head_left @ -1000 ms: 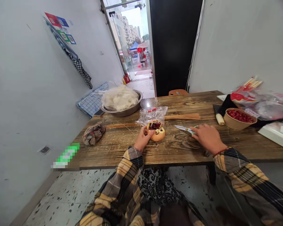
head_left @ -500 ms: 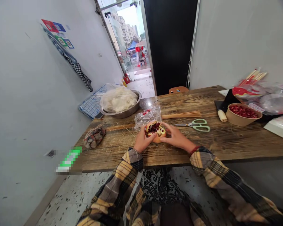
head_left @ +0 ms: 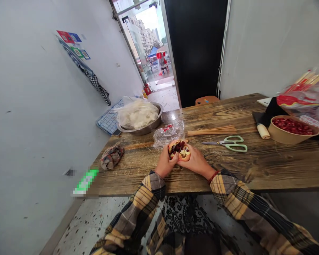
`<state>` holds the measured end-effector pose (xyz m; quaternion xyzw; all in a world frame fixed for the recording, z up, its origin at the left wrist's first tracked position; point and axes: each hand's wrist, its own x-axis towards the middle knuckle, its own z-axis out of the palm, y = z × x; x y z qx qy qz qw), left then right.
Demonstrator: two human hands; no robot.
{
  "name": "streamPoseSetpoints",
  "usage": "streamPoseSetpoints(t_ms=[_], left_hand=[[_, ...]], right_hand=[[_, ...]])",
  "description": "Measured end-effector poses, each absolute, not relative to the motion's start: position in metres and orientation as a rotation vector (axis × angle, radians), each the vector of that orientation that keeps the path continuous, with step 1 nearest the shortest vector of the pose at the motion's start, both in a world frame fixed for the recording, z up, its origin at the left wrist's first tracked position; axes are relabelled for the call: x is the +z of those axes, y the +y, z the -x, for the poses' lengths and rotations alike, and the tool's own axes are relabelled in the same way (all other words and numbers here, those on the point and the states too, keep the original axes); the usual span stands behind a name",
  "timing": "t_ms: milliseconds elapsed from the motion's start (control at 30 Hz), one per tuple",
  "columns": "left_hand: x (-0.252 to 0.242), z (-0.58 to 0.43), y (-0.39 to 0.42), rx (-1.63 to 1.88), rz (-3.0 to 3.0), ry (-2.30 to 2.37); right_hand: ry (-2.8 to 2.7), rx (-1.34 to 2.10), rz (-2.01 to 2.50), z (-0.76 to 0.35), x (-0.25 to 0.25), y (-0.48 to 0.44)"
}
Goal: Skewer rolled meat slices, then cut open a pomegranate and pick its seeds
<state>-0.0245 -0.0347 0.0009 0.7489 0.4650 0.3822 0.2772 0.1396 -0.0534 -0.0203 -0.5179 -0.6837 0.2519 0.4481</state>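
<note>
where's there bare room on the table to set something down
Bare wood lies between the crumpled cloth and left hand, and nearer than the scissors, right of the right hand. Crowded: around the paper bowl, and around the plastic packet.

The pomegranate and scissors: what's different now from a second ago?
The right hand has let go of the scissors, moved left and joined the left hand on the opened pomegranate. The left hand kept hold; the thin sticks and bowl of red seeds stayed put.
</note>
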Motion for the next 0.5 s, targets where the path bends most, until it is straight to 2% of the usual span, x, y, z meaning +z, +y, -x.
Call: streamPoseSetpoints(t_ms=[500], left_hand=[[-0.01,0.03,-0.035,1.079,-1.817,1.207]], right_hand=[[-1.723,0.657,1.25,-0.135,-0.027,-0.057]])
